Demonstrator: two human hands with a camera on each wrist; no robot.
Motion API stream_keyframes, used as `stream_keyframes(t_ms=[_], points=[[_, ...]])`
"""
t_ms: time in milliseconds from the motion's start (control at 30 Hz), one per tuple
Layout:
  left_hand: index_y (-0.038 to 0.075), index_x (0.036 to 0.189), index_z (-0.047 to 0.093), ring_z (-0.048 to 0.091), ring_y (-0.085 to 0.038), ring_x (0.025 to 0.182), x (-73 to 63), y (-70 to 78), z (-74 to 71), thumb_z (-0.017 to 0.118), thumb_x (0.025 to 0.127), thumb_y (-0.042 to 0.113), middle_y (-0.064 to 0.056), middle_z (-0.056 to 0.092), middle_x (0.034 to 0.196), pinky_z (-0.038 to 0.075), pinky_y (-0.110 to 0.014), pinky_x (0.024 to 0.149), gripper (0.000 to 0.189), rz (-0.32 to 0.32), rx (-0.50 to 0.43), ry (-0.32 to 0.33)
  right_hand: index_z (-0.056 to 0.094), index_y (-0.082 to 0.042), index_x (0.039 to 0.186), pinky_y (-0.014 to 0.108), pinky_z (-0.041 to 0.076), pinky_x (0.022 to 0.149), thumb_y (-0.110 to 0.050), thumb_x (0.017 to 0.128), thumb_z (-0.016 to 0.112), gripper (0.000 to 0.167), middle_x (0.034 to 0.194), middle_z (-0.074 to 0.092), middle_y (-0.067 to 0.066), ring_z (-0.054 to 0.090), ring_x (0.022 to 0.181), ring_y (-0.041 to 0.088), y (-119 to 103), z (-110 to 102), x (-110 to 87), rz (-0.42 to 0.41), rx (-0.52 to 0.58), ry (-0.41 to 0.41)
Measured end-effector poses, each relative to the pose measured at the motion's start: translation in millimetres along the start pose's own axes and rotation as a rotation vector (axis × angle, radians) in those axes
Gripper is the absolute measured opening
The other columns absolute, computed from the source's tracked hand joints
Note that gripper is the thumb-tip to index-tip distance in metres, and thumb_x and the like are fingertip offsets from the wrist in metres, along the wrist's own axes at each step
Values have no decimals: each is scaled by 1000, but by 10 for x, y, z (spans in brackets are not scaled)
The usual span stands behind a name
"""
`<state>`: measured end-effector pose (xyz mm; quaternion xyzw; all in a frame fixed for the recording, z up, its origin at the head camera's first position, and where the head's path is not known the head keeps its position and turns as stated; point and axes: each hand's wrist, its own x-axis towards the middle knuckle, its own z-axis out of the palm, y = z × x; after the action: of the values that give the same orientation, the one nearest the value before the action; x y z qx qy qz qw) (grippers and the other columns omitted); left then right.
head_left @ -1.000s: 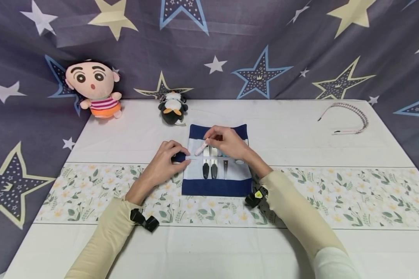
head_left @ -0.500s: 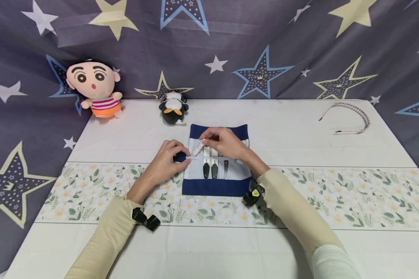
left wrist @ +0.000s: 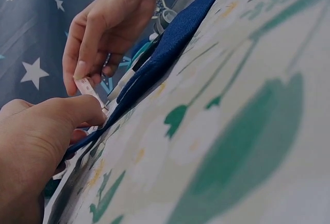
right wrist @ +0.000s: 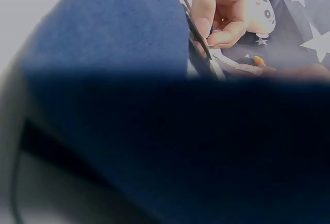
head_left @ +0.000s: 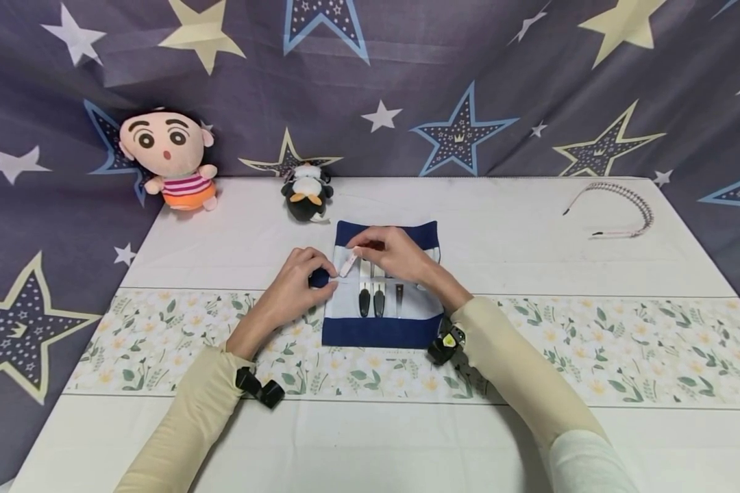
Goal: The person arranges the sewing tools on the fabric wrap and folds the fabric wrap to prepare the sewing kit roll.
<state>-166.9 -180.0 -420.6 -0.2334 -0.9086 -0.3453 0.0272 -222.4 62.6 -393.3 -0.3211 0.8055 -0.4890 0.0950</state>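
A navy blue fabric tool case (head_left: 382, 333) with a pale lining lies unfolded on the table. Several slim tools sit in it, among them two black-handled tools (head_left: 372, 302) and a dark narrow one (head_left: 399, 298). My left hand (head_left: 296, 281) pinches the left edge of the case at its pale band. Above the upper left part, my right hand (head_left: 395, 253) pinches a small whitish flat stick (head_left: 348, 265), tilted, with pinkish print on it. In the left wrist view, the lower end of the stick (left wrist: 88, 89) meets the case beside my left fingers; how far it goes in is hidden.
A penguin plush (head_left: 306, 193) sits behind the case, and a cartoon doll (head_left: 173, 161) stands at the back left. On the back right lies a braided headband (head_left: 638, 205). A floral strip (head_left: 592, 349) crosses the white table, with a starry cloth hanging behind.
My right hand has shifted slightly left with the whitish stick, bringing it closer to the left hand and case edge. The left hand keeps its hold almost unmoved.
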Motion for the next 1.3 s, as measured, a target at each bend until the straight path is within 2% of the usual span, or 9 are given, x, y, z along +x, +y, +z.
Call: stream_keyframes(t_ms=[233,433,833,1133,1300], points=[[11,101,70,47,-31,107,4,9,19,74,96,15,-9,61,115,40,-48,89,7,7,3,-1,72,-1,125,32,53,82,-8,106,60,24,114,72,9,67,94,19,29,21,-5,-7,-35,-2],[10,100,70,48,-31,104,6,-6,35,76,94,13,-9,62,113,40,-47,88,8,37,1,16,74,-1,122,33,52,79,-5,105,60,22,113,73,9,66,90,18,35,1,-5,-27,-68,-17],[10,101,70,48,-32,107,5,-8,17,75,95,13,-10,62,115,40,-48,89,8,32,-11,11,71,1,127,31,49,77,-5,107,57,25,115,72,10,61,83,19,3,54,77,0,-70,-52],[9,100,70,48,-33,104,1,-19,7,75,95,10,-12,62,114,41,-46,84,7,50,-14,27,72,1,122,31,47,73,-3,107,56,22,111,71,10,59,81,20,-242,37,223,-30,-184,-155],[9,101,70,48,-33,104,-2,-18,6,74,95,10,-12,62,115,41,-46,83,8,46,-18,28,72,2,120,31,49,78,-1,107,54,22,113,72,11,65,90,25,-328,22,295,24,-186,-217]])
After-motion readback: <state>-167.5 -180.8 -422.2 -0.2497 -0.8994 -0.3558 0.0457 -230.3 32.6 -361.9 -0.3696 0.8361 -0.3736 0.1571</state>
